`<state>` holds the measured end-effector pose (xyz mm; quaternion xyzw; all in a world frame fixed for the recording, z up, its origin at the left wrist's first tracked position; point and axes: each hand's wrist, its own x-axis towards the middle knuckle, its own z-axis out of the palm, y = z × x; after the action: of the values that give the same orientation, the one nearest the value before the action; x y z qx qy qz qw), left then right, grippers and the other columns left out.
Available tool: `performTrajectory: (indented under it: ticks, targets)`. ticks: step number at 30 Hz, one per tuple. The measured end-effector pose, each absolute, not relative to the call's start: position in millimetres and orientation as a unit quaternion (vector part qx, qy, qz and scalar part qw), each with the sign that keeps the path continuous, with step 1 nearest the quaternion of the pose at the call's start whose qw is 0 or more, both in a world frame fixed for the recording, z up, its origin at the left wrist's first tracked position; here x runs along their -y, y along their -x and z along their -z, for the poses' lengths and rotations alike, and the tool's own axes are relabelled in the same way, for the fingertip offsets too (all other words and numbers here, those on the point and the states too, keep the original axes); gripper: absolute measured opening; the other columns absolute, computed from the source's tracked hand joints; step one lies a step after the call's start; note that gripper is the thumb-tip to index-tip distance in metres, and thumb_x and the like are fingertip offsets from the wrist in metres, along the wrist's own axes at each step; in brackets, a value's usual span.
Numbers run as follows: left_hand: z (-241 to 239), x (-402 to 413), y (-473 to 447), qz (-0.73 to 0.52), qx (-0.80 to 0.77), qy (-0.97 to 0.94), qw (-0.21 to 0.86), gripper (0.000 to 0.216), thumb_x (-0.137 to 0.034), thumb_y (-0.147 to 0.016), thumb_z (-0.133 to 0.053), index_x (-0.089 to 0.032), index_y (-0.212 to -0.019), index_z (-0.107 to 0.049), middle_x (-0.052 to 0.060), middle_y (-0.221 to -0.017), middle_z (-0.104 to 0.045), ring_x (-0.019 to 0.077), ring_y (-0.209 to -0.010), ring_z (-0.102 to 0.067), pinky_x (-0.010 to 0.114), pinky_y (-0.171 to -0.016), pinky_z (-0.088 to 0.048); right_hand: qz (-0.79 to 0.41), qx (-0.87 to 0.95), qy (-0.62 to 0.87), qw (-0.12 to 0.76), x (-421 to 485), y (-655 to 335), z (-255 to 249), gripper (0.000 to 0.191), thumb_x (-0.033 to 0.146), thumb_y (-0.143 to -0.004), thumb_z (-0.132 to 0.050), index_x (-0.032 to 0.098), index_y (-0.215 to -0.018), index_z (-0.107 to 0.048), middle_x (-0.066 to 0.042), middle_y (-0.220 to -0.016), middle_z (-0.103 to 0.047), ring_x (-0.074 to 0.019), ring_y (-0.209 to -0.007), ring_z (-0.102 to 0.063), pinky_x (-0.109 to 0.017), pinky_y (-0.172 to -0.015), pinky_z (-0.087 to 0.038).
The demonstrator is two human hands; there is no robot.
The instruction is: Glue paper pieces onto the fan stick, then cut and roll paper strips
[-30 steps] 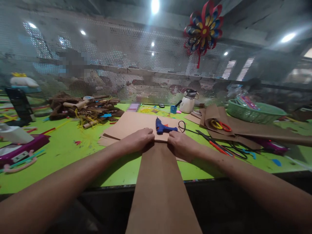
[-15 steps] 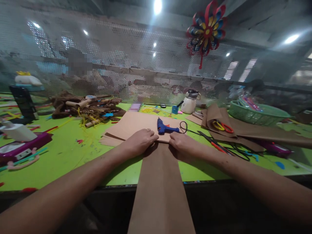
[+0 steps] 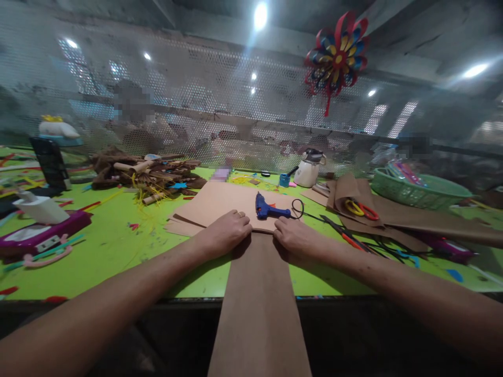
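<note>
A long strip of brown kraft paper [image 3: 259,303] runs from between my hands over the table's front edge and down toward me. My left hand [image 3: 230,230] has its fingers curled on the strip's far left edge. Opposite it, my right hand [image 3: 294,235] pinches the far right edge, so both are closed on the paper. Just beyond lies a stack of brown paper sheets [image 3: 220,199]. A blue hot glue gun [image 3: 271,209] rests on those sheets, its nozzle pointing away from me and its black cord trailing right.
Right of my hands lie red-and-black handled scissors [image 3: 346,233], more scissors [image 3: 361,209] on rolled brown paper, and a green basket [image 3: 424,191]. A white jug [image 3: 308,167] stands behind. Leftward are a paper scrap heap [image 3: 149,175], a purple power strip [image 3: 47,235] and a phone [image 3: 49,162].
The whole view has shifted slightly, with the scene lying a little further right and lower. Both hands keep their hold on the strip, nearly unmoved against the glue gun.
</note>
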<state>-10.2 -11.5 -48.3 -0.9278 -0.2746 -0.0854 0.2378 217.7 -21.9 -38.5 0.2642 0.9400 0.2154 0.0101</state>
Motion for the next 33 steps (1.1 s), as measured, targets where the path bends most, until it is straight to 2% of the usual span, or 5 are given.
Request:
performTrajectory:
  ticks: [21,24,27,30,33]
  targets:
    - [47.3,11.2,15.6,0.108,0.331,0.923,0.166,0.023,-0.012,-0.079,-0.046,-0.015,-0.072,-0.068,0.009,-0.074,-0.057,0.0192,-0.073,-0.049,0.030,-0.066,-0.037,-0.198,-0.939,-0.278,-0.049,19.3,-222.7,46.8,0.012,0.016,-0.074,-0.049,0.010,-0.081,-0.058,-0.012,-0.082,-0.053,-0.0202,-0.077,-0.042,-0.032,-0.060,-0.029]
    - [34.7,7.2,12.9,0.093,0.362,0.921,0.109,0.024,-0.015,-0.075,-0.046,-0.015,-0.070,-0.069,0.009,-0.074,-0.060,0.0181,-0.072,-0.050,0.028,-0.065,-0.036,-0.193,-0.941,-0.271,-0.062,20.0,-223.2,47.4,0.011,0.015,-0.076,-0.048,0.011,-0.080,-0.057,-0.011,-0.081,-0.053,-0.0200,-0.077,-0.042,-0.032,-0.061,-0.030]
    - [16.0,-3.9,3.2,0.070,0.424,0.903,0.016,0.028,-0.026,-0.076,-0.044,-0.015,-0.066,-0.068,0.007,-0.069,-0.062,0.0161,-0.063,-0.050,0.026,-0.059,-0.034,-0.187,-0.934,-0.285,-0.106,20.4,-224.3,52.1,0.011,0.014,-0.079,-0.046,0.012,-0.080,-0.057,-0.011,-0.081,-0.053,-0.0203,-0.079,-0.043,-0.032,-0.064,-0.032]
    - [3.0,-13.9,-10.6,0.082,0.482,0.868,-0.083,0.043,-0.040,-0.083,-0.037,-0.013,-0.067,-0.067,0.003,-0.056,-0.056,0.0132,-0.050,-0.041,0.025,-0.051,-0.030,-0.192,-0.923,-0.294,-0.156,18.7,-227.0,60.1,0.013,0.011,-0.083,-0.044,0.012,-0.080,-0.056,-0.010,-0.081,-0.053,-0.0199,-0.078,-0.044,-0.032,-0.066,-0.034]
    - [1.6,-16.6,-18.3,0.098,0.486,0.855,-0.154,0.045,-0.046,-0.082,-0.040,-0.013,-0.061,-0.062,-0.001,-0.049,-0.048,0.0111,-0.048,-0.036,0.024,-0.050,-0.028,-0.204,-0.913,-0.285,-0.209,15.2,-229.5,66.6,0.017,0.009,-0.086,-0.041,0.013,-0.084,-0.057,-0.010,-0.081,-0.053,-0.0206,-0.080,-0.044,-0.034,-0.070,-0.037]
